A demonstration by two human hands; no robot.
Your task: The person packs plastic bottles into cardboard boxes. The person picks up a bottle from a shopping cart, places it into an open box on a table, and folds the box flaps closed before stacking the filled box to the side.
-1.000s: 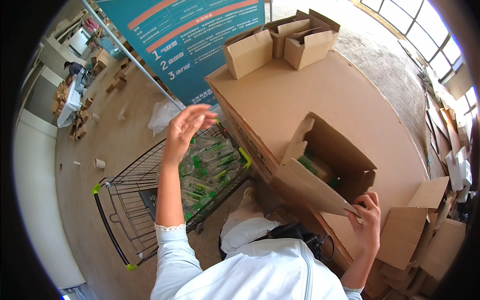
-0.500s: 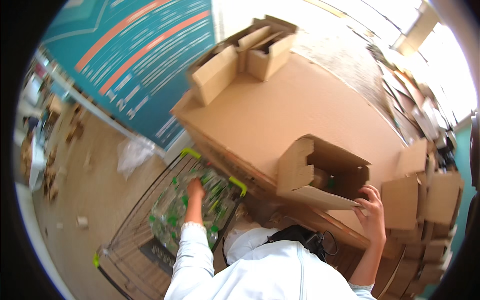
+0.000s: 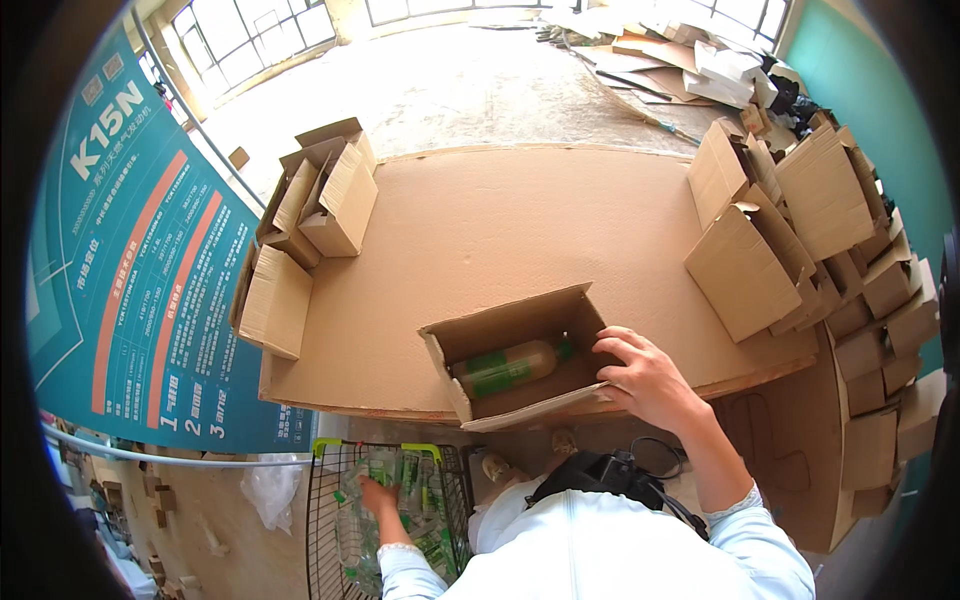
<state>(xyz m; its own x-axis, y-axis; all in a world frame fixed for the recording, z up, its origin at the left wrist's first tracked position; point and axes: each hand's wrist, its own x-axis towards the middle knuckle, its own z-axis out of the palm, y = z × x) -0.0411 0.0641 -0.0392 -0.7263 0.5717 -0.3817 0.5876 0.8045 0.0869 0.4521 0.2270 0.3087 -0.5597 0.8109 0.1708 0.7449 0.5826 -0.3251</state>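
Note:
An opened cardboard box [image 3: 530, 401] stands near the front edge of the cardboard-topped table, its mouth facing up. One clear plastic bottle [image 3: 497, 372] with a green label and green cap lies on its side inside. My right hand [image 3: 650, 380] grips the box's right wall, thumb outside and fingers over the rim. Below the table, my left hand [image 3: 378, 497] reaches down into a wire shopping cart [image 3: 322, 510] with green corner pieces. Its fingers are curled among many clear bottles [image 3: 415, 490] with green caps and appear closed on one; the fingertips are partly hidden.
Open empty-looking boxes [image 3: 335, 195] stand at the table's [image 3: 520, 230] left end. More boxes [image 3: 745, 270] are stacked along the right. A blue-green banner [image 3: 140, 280] rises at left. Flattened cardboard [image 3: 650, 65] lies piled at the far right, and a plastic bag [image 3: 270, 495] beside the cart.
The view has turned and levelled, so the box's inside and its bottle show more plainly. My right hand stays on the box wall, my left hand among the bottles in the cart.

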